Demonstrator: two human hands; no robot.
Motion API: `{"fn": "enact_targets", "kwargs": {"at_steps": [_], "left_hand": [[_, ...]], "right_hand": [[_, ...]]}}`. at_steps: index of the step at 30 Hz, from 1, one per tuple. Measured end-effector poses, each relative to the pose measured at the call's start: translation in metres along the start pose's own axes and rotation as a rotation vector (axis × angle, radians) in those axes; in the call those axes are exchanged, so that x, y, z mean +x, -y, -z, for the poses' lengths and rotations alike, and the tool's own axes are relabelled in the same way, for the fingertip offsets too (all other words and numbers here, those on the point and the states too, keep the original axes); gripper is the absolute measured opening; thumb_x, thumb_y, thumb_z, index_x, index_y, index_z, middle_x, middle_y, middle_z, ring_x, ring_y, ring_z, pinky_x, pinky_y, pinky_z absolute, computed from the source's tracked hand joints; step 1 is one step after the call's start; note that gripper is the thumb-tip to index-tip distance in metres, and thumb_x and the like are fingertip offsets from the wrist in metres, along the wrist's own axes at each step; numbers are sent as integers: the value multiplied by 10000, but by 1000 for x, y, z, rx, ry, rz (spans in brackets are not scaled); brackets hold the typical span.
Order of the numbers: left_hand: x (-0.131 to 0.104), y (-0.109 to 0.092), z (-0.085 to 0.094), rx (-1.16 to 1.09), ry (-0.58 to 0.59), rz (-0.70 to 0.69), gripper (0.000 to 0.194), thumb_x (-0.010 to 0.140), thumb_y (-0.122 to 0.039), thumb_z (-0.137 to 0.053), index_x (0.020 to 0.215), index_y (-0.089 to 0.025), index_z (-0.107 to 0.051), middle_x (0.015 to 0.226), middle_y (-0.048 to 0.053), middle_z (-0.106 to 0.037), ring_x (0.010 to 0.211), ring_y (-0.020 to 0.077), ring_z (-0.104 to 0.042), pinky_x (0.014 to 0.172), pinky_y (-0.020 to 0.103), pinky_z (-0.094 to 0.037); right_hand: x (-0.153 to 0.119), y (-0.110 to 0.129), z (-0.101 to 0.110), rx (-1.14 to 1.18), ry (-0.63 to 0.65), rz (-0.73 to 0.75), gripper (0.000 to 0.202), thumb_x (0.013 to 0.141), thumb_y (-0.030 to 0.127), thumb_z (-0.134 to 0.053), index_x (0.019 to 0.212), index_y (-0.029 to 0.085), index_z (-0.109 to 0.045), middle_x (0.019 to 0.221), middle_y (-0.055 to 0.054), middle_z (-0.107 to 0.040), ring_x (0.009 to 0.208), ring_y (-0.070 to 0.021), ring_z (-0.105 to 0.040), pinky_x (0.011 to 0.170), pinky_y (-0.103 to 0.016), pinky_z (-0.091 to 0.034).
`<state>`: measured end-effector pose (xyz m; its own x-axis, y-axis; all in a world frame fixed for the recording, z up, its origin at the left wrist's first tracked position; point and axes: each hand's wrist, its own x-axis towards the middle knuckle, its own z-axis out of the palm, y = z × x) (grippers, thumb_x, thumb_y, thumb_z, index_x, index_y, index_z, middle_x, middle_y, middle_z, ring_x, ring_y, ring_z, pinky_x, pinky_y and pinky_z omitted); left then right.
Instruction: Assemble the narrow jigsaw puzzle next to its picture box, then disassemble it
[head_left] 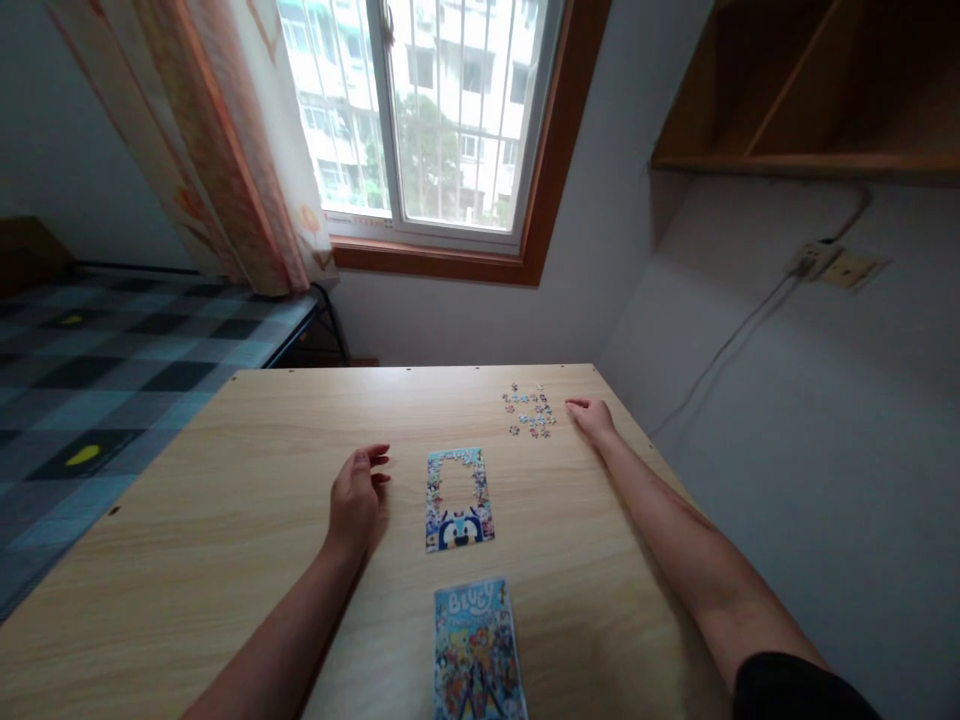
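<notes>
A partly built jigsaw puzzle (458, 499) lies in the middle of the wooden table (225, 500), its frame filled in and its centre bare. My left hand (355, 497) rests on the table just left of it, fingers slightly apart, holding nothing. Several loose puzzle pieces (529, 410) are scattered at the far right of the table. My right hand (592, 414) lies flat right beside those pieces, and whether it holds one is hidden. A colourful puzzle box (477, 649) sits near the table's front edge, below the puzzle.
A window (439, 120) with a patterned curtain (217, 150) stands behind the table. A bed with a checked cover (97, 370) is at the left. On the right are a wall, a wooden shelf (810, 90) and a socket with a cable (814, 262).
</notes>
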<state>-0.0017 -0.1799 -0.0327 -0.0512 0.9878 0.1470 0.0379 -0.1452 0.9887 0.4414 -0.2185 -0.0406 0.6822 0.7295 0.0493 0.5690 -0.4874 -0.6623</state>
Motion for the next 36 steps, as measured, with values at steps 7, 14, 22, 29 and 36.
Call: {"fn": "enact_targets", "kwargs": {"at_steps": [7, 14, 22, 29, 36], "left_hand": [[0, 1, 0, 39, 7, 20, 537, 891, -629, -471, 1041, -164, -694, 954, 86, -684, 692, 164, -604, 571, 274, -494], [1, 4, 0, 88, 35, -3, 532, 880, -625, -485, 1035, -157, -685, 957, 90, -679, 754, 183, -623, 597, 283, -500], [0, 1, -3, 72, 46, -39, 498, 902, -585, -476, 1077, -156, -659, 1021, 114, -687, 917, 216, -648, 656, 289, -520], [-7, -5, -3, 280, 166, -165, 408, 898, -470, -520, 1110, -150, -660, 1036, 119, -707, 957, 252, -670, 755, 363, -559], [-26, -13, -10, 719, 581, -595, 640, 811, -412, -712, 1389, -193, -545, 1397, 138, -591, 1308, 319, -510, 1135, 513, -387]], "right_hand": [[7, 33, 5, -227, 125, 73, 261, 824, 364, -693, 959, 186, -828, 980, -99, -787, 949, -214, -719, 761, -216, -474], [3, 56, 0, -375, 169, 75, 166, 703, 314, -765, 827, 227, -833, 865, -85, -779, 879, -220, -704, 746, -250, -466], [6, 53, 7, -242, 244, 24, 199, 680, 178, -760, 871, 148, -809, 798, -74, -756, 738, -169, -666, 685, -237, -471], [-22, 61, 26, 22, 310, 75, 292, 760, 254, -762, 997, 83, -769, 883, -114, -762, 684, -141, -640, 637, -236, -490], [-124, 90, -23, 314, 905, 379, 238, 737, 328, -788, 911, 165, -793, 913, -74, -779, 840, -177, -713, 824, -307, -556]]}}
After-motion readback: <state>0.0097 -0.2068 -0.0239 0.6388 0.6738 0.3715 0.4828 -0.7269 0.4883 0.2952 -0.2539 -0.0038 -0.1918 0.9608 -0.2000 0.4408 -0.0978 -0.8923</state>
